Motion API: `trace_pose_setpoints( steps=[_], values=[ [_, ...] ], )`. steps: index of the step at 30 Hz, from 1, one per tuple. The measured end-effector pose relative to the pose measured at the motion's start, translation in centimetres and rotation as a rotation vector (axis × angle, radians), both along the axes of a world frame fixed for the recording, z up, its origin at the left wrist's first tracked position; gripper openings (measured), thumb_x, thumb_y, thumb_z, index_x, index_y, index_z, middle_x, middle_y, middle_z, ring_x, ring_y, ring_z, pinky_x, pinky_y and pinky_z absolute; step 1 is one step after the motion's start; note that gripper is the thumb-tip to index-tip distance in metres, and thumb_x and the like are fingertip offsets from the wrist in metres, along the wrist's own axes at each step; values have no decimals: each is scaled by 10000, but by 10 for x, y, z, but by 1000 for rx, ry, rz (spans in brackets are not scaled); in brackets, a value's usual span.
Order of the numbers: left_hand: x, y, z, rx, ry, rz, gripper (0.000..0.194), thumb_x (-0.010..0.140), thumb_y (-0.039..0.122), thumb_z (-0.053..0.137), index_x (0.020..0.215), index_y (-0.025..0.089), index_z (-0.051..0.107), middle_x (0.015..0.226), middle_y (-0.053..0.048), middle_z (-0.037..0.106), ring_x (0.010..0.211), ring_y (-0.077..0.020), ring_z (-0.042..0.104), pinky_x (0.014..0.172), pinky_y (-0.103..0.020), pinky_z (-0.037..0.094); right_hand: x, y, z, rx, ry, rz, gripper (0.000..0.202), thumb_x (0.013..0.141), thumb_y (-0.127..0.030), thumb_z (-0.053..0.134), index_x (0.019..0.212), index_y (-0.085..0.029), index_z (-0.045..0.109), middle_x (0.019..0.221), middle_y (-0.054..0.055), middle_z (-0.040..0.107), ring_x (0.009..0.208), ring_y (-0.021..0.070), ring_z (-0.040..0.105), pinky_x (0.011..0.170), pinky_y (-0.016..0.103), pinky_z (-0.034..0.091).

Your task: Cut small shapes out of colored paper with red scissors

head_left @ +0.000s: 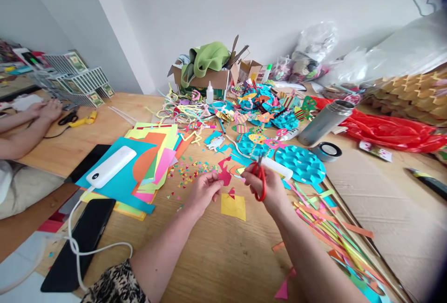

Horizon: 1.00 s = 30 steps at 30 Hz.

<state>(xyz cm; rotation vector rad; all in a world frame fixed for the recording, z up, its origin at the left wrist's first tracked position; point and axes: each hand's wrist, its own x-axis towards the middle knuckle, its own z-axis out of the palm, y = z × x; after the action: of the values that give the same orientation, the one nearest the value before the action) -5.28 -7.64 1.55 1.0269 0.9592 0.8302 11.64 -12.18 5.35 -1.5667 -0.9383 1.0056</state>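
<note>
My left hand pinches a dark pink paper cutout with an uneven outline between thumb and fingers. In my right hand is a pair of red-handled scissors, its blades pointing up and away from me, apart from the pink paper. A yellow paper square lies on the table just below, between my two hands, with a small pink scrap touching its top edge. Tiny coloured paper bits are scattered beyond my left hand.
Coloured paper sheets with a white power bank on top lie left, near a black phone. Blue paper discs, a steel flask and paper strips are on the right. A co-worker's hands rest far left.
</note>
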Motion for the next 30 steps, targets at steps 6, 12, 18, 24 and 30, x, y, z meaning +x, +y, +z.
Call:
trace_pose_setpoints(
  steps=[6, 12, 18, 24, 30],
  values=[
    [-8, 12, -8, 118, 130, 138, 216, 657, 359, 730, 665, 183, 605, 533, 24, 548, 464, -97, 448, 417, -207, 295, 15, -8, 16, 328, -19, -341, 202, 811, -361, 626, 743, -182, 563, 613, -2, 576, 452, 100, 477, 412, 220, 358],
    [-9, 14, -12, 385, 211, 136, 145, 716, 263, 684, 610, 180, 630, 684, -13, 604, 612, -119, 510, 565, -218, 375, 19, -13, 28, 379, -21, -381, 196, 789, -334, 660, 713, -177, 572, 619, -1, 589, 450, 93, 485, 409, 220, 373],
    [-7, 13, -11, 453, 254, 98, 116, 736, 235, 680, 637, 187, 642, 786, -46, 647, 684, -153, 555, 605, -240, 405, 18, -9, 23, 121, -63, -165, 357, 705, -490, 739, 789, -171, 602, 575, -10, 584, 433, 107, 474, 396, 222, 353],
    [-6, -2, 0, 848, 435, -202, 121, 795, 116, 597, 774, 211, 668, 1043, -93, 650, 1056, -238, 572, 943, -391, 434, 12, -5, 4, 18, -250, 211, 311, 680, -428, 753, 823, -180, 633, 652, 1, 614, 585, 155, 572, 512, 249, 429],
    [-5, -7, -1, 888, 481, -264, 125, 829, 123, 566, 797, 203, 656, 1066, -103, 641, 1078, -237, 563, 936, -378, 448, 8, -5, -1, -65, -399, 315, 73, 705, -250, 620, 714, -185, 590, 670, 4, 637, 605, 153, 568, 532, 245, 398]
  ],
)
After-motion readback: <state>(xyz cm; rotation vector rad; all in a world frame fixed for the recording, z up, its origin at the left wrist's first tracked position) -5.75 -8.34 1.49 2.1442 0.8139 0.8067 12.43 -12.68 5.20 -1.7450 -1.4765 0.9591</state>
